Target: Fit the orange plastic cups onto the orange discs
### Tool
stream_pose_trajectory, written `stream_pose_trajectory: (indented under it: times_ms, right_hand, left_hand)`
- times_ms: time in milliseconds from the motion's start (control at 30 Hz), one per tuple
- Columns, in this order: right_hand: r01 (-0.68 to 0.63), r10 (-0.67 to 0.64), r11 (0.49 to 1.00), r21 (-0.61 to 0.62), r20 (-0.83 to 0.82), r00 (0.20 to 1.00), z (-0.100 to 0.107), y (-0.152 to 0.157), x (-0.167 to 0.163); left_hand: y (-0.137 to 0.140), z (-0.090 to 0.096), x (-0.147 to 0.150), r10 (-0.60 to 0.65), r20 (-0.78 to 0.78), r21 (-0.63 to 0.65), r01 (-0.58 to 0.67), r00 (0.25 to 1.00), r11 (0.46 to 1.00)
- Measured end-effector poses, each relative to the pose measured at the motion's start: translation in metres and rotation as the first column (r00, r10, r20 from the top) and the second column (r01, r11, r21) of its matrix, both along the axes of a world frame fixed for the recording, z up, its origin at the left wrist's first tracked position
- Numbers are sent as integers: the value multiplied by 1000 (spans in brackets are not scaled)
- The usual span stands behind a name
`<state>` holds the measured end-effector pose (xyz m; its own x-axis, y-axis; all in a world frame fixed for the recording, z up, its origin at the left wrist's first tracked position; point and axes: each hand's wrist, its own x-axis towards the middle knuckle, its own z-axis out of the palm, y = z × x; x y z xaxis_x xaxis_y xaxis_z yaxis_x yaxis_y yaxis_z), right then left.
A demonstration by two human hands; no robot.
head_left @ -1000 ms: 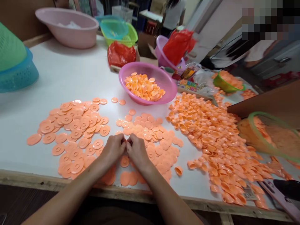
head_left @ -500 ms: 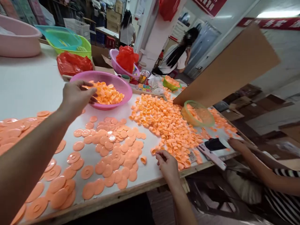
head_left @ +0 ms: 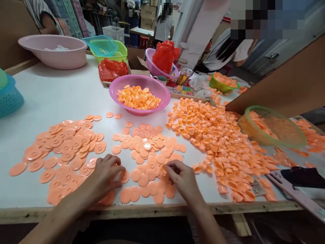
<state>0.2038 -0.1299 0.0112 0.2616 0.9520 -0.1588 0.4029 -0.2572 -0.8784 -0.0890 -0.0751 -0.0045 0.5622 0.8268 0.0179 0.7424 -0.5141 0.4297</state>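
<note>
My left hand (head_left: 106,174) is low over the table, fingers curled with a gap between thumb and fingertips. A flat orange disc (head_left: 125,176) lies right at those fingertips; whether they touch it I cannot tell. My right hand (head_left: 183,178) pinches a small orange cup (head_left: 164,169), partly covered by the fingers, above the middle spread of discs (head_left: 143,179). Left of my left hand is a larger heap of ringed discs (head_left: 67,144). To the right spreads a big pile of orange cups (head_left: 218,135). A pink basin (head_left: 165,96) behind the discs contains assembled-looking orange pieces.
A green mesh basket (head_left: 274,135) lies tilted at the right, near a cardboard sheet (head_left: 284,74). A phone (head_left: 297,196) rests by the front edge. Farther back are a pale pink tub (head_left: 63,57), red bags (head_left: 111,70) and a blue basket (head_left: 11,98). Other people are behind.
My left hand has come from the pink basin down to the discs near the front edge. My right hand now holds a cup over the discs. The view has turned left.
</note>
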Motion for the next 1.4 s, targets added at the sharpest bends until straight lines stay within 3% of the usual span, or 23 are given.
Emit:
stream_pose_trajectory:
  times_ms: [100,200,400,567,633,733,800,933,1033,1167,1267,1400]
  right_hand:
    - [-152,149,988,-14,-128,981,4,24,-48]
    - [-257,253,966,-13,-131,959,0,44,-85]
    - [-376,379,925,-47,144,914,-15,60,-114]
    - [-434,427,900,-50,307,850,-17,56,-119]
    - [-449,438,892,-44,328,837,-16,55,-120]
    - [-453,444,890,-60,345,827,-16,55,-119]
    - [-451,448,889,-78,346,824,-16,54,-119]
    - [-450,444,888,-91,422,790,-16,51,-122]
    - [-450,461,878,-163,538,706,-15,48,-130]
    - [-485,496,850,-206,627,601,-15,46,-141]
    - [-480,483,857,-186,614,624,-14,47,-140]
    - [-447,433,890,-89,476,766,-13,46,-130]
  left_hand:
    - [0,-5,8,24,10,16,-24,1000,1000]
    - [9,-10,10,65,64,16,-66,996,998]
    - [17,-26,4,115,143,-46,-110,983,993]
    - [15,-12,3,122,181,-117,-102,976,988]
    - [16,-3,7,185,219,-249,-129,958,960]
    - [21,3,19,352,183,-462,-236,918,855]
    - [24,3,27,415,134,-496,-302,900,814]
    - [23,-3,32,448,138,-504,-326,883,800]
    - [15,-8,29,484,230,-520,-314,844,794]
    - [6,-12,26,586,317,-629,-297,745,718]
    - [3,-13,27,600,337,-634,-297,725,714]
    - [-1,-12,28,556,329,-571,-309,763,761]
